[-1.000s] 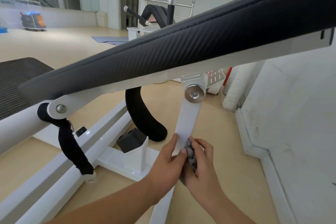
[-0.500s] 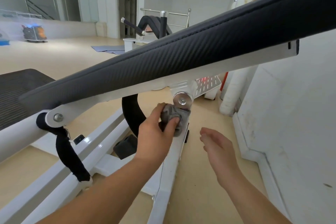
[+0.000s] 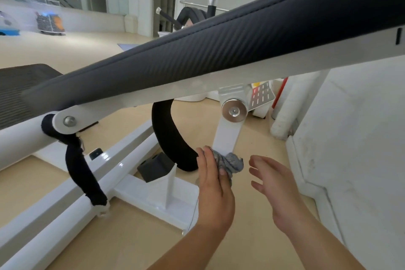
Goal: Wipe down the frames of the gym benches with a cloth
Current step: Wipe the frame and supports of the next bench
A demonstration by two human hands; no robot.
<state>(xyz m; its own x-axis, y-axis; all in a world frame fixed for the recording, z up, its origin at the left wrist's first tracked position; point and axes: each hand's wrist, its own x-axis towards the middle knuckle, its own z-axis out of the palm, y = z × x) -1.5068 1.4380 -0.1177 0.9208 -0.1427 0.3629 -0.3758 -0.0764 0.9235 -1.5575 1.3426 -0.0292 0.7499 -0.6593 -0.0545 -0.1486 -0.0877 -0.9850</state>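
Cloth [image 3: 233, 163] now low on strut [image 3: 226, 136], down from bolt [image 3: 234, 110] — my left hand [image 3: 213, 184] presses it flat-fingered; right hand [image 3: 276, 186] spread, empty. Downstroke nearly done.

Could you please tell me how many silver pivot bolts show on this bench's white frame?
2. The large bolt tops the strut above the cloth; the small bolt sits below the pad's lower end. Others may be hidden.

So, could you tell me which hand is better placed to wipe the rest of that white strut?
Left. The left hand presses the grey cloth against the white strut below its pivot bolt, while the right hand hovers open beside it, holding nothing.
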